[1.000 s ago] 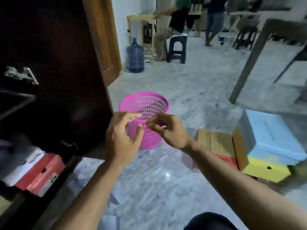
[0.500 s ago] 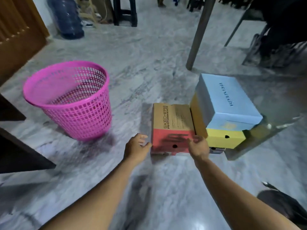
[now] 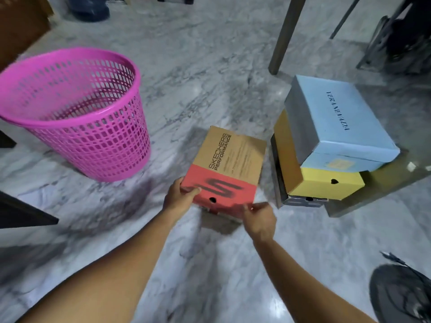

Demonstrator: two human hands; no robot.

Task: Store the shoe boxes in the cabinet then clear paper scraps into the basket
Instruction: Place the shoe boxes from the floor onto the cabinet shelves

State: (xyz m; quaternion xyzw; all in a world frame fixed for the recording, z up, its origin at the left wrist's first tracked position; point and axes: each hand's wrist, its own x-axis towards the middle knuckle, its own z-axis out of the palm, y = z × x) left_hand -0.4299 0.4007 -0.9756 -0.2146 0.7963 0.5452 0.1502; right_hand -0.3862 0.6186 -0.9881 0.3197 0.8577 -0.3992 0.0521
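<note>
Both hands are on the Skechers Performance shoe box (image 3: 227,167), the brown cardboard one with the red front end and a big black S. The left hand (image 3: 178,199) grips the near left corner with the thumb laid over the top of the lid and the fingers curled underneath, and the right hand (image 3: 260,219) pinches the near right corner, thumb on the red edge. The box sits dead centre in the view, tilted a bit, with its near end looking raised off the marble floor (image 3: 198,78), though I can't tell whether the far end is touching the ground. Just beside it at 3 o'clock there's a stack of three more boxes: a light blue Veranevada shoe box (image 3: 342,120) on top, sitting skewed on a yellow shoe box (image 3: 324,184), which sits on a dark box (image 3: 300,201) you can barely see. Over at 9 to 10 o'clock from the Skechers box is the pink plastic mesh basket (image 3: 77,113), upright, well apart from the boxes. A table leg (image 3: 284,34) stands on the floor at about 1 o'clock, and part of a blue water jug (image 3: 88,7) peeks in at 11 o'clock along the top edge. Dark cabinet edge (image 3: 21,213) pokes in at the far left.
</note>
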